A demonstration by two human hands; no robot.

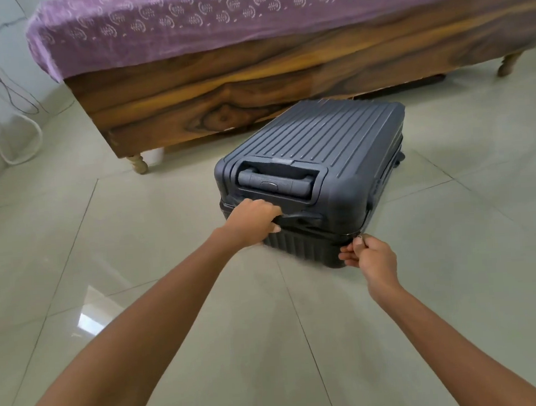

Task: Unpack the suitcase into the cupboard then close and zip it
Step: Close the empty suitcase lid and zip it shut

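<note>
While the dark blue hard-shell suitcase [315,174] lies shut on the tiled floor [173,320] beside a bed [220,88], the left hand [252,219] grips its end and the right hand [370,256] pinches the zipper pull [360,237] at the near corner; the zip may jam rounding the corner if the halves gape.

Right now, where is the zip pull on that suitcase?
In the head view, the zip pull sits at the suitcase's near right corner, pinched by the right hand; the left hand holds the carry handle.

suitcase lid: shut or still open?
Shut. The suitcase lies flat on the floor, halves together; the right hand pinches the zipper pull at its near corner. How far it's zipped: cannot tell.
</note>
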